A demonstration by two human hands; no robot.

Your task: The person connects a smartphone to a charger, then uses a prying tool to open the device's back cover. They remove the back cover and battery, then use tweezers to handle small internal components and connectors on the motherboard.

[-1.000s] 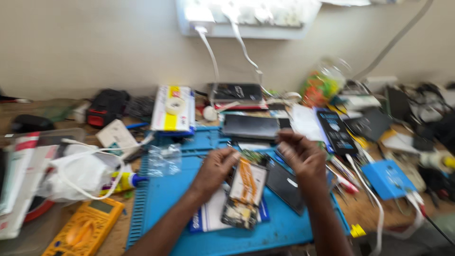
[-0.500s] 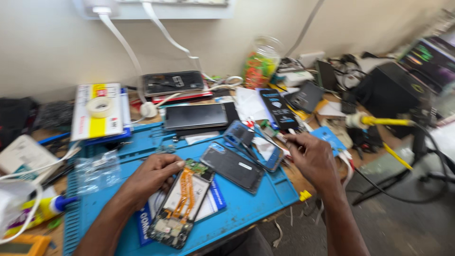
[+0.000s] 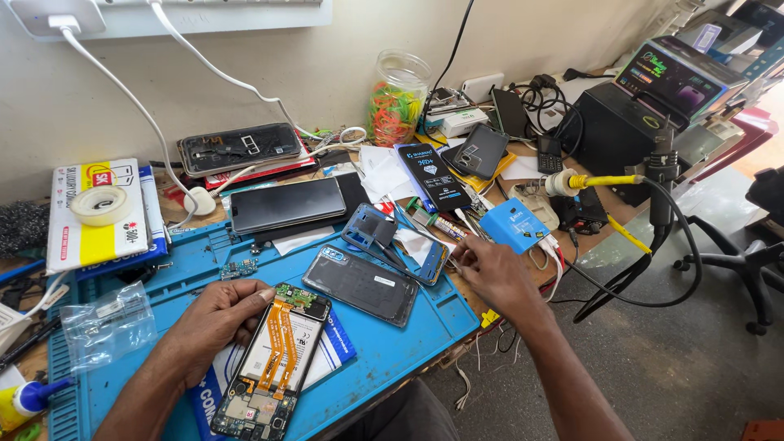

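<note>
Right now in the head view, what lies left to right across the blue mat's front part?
Clear plastic bag → left hand → opened phone with orange ribbon cables → dark phone back cover → right hand at the mat's right edge.

A phone repair workshop: opened phone (image 3: 273,359) on a blue repair mat (image 3: 384,351), soldering iron (image 3: 596,181) nearby.
</note>
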